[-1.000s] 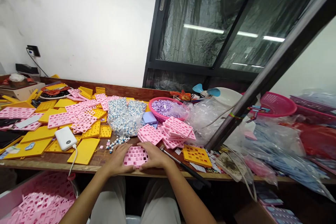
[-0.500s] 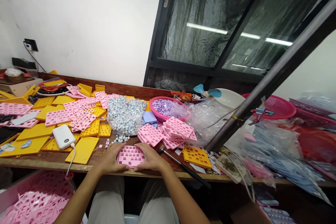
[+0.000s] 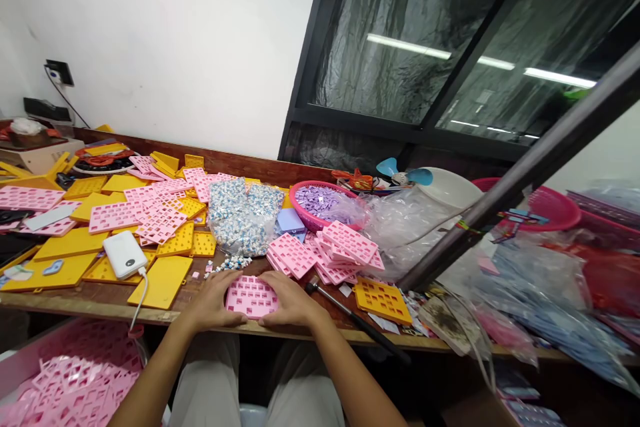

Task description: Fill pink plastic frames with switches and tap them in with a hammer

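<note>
At the front of the wooden table, a pink plate with square holes (image 3: 251, 296) lies between my two hands. My left hand (image 3: 216, 301) is curled around its left edge, and my right hand (image 3: 289, 300) around its right edge; both thumbs rest along the near side. Just beyond it are small white-and-blue pieces (image 3: 231, 263) and a small pink piece (image 3: 195, 275). A stack of similar pink plates (image 3: 345, 250) stands to the right, beside a black-handled hammer (image 3: 350, 312).
Behind my hands sit a plastic bag of white-and-blue pieces (image 3: 245, 217) and a pink basket of purple pieces (image 3: 299, 192). Yellow plates (image 3: 159, 283) and a white power bank (image 3: 124, 255) lie left. A slanted metal post (image 3: 500, 180) rises at right. Below left is a bin of pink plates (image 3: 75, 387).
The whole view has shifted slightly, so the table's things appear a little farther right. Both hands stay around the pink plate in the same pose.
</note>
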Tool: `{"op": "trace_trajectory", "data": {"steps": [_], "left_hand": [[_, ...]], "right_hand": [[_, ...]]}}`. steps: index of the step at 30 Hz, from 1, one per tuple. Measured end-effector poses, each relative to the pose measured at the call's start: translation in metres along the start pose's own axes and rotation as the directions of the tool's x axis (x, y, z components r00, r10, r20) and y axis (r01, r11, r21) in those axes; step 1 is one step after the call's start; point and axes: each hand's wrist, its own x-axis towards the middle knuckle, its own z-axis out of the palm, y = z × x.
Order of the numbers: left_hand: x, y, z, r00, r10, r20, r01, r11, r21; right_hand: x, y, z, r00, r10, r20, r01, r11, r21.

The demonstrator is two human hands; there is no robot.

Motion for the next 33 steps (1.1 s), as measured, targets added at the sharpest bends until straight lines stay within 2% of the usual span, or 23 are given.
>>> {"op": "trace_trajectory", "data": {"steps": [4,8,18,23,33], "left_hand": [[-0.001,0.0,0.001,1.0,0.011,0.0,-0.011,1.0,0.013],[-0.002,-0.002,0.001,1.0,0.022,-0.003,-0.022,1.0,0.016],[-0.002,-0.003,-0.001,0.999,0.047,0.019,-0.047,0.999,0.02],[-0.002,0.001,-0.003,0.998,0.065,0.007,-0.065,0.997,0.041],[-0.003,0.016,-0.008,0.993,0.115,0.01,-0.115,0.987,0.115]], "right_hand": [[0.001,0.008,0.004,1.0,0.014,0.006,-0.014,1.0,0.028],[0.001,0.005,0.004,1.0,0.014,0.019,-0.015,1.0,0.02],[0.007,-0.011,0.002,0.998,0.009,0.065,-0.001,0.991,-0.132],[0.011,-0.016,0.015,1.0,0.019,0.009,-0.017,0.977,-0.213],[0.015,-0.004,0.035,0.998,0.039,-0.04,-0.045,0.986,-0.16]]}}
